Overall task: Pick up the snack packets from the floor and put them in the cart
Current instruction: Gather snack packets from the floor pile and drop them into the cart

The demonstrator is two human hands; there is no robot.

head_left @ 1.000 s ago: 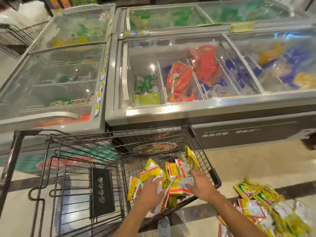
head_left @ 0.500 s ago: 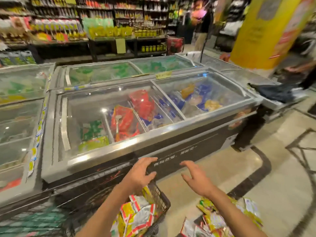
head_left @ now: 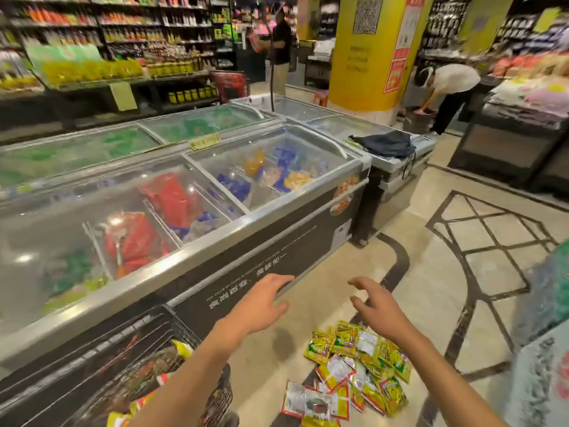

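A heap of snack packets (head_left: 354, 374), yellow-green, red and silver, lies on the tiled floor at the lower middle. The wire cart (head_left: 129, 359) stands at the lower left and holds several packets (head_left: 144, 402) of the same kind. My left hand (head_left: 261, 303) hovers open between the cart and the heap, fingers spread, holding nothing. My right hand (head_left: 378, 306) is open above the far edge of the heap, fingers curled down, apart from the packets.
A long glass-topped freezer (head_left: 191, 272) runs along the left, right behind the cart. A dark bag (head_left: 385, 144) lies on a further freezer. A yellow pillar (head_left: 369, 50), shelves and two people stand at the back. Another display (head_left: 548, 349) edges in at the right.
Both hands let go of the packets in the cart and lifted out empty, swinging right toward the floor heap. The view turned right and up, away from the cart.
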